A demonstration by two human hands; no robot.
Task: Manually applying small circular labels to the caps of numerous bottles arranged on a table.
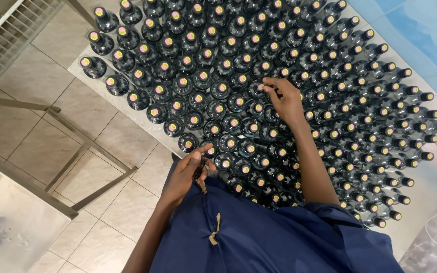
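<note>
Tiled floor | packed dark bottles | right hand grip pinching bottle top | left hand grip closed on small dark item

I see a beige tiled floor. On it, a metal frame of angled bars stands; beyond the frame, a white wire rack; nearer than it, a shiny steel tabletop.

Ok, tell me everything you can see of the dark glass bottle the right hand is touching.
The dark glass bottle stands upright, seen from above, packed among many like it on a pale metal-looking table. It looks glossy and near black, with rounded shoulders, a narrow neck and a pale pink-and-yellow round cap. The right hand has its fingertips at that cap. Neighbouring bottles press close around it; its lower body is hidden.
</note>
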